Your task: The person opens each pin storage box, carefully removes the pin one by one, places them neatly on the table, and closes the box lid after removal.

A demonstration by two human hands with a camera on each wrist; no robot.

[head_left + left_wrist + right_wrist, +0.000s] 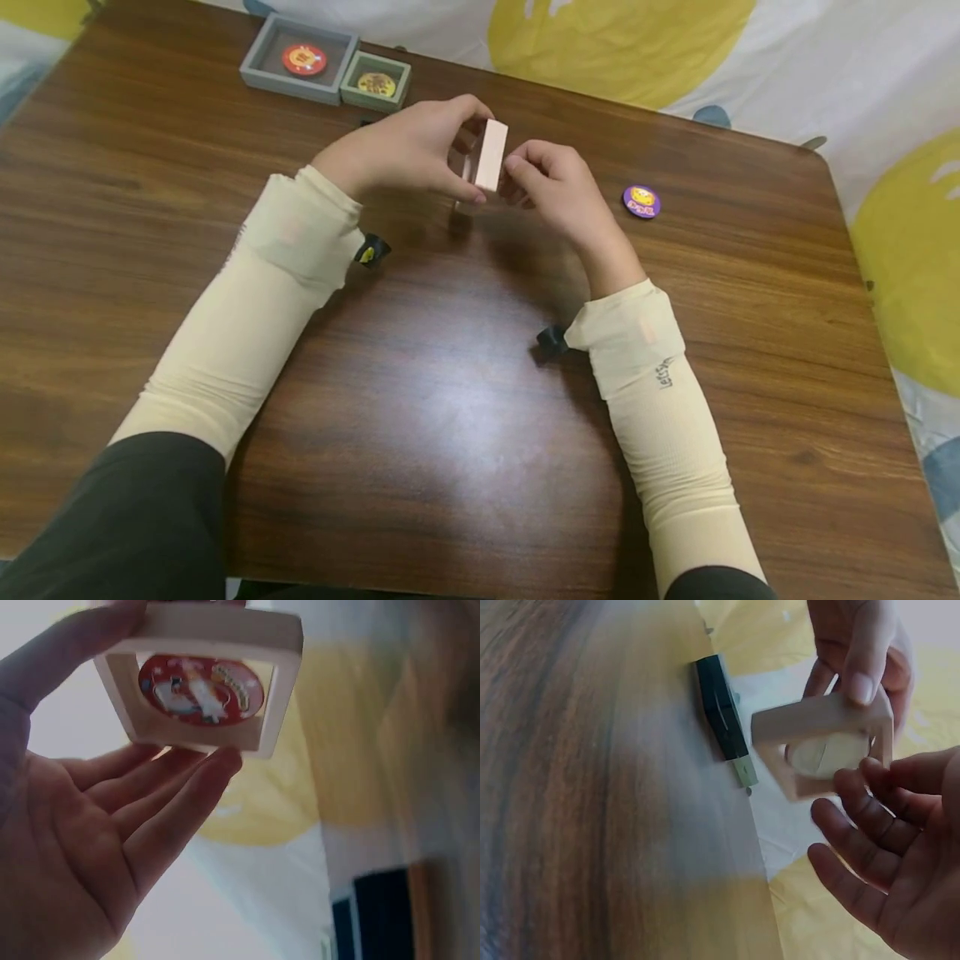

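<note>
In the head view my left hand [408, 146] grips a small pale pink square frame [492, 156] above the table. Its thumb is on one side, the fingers on the opposite side. Inside the frame the left wrist view shows a round red badge [202, 690] with a white picture; its plain pale back [829, 754] faces the right wrist view. My right hand [558, 179] is close beside the frame, thumb and index tips near each other, the other fingers loosely bent. In the right wrist view those fingertips overlap the frame's lower corner, with nothing visibly held.
At the table's back left stand a grey square frame [258, 79] with a red round badge [304, 59] and a smaller green one [367, 104] with a yellow badge [377, 84]. A purple round badge [642, 202] lies to the right. A patterned cloth [615, 50] hangs behind.
</note>
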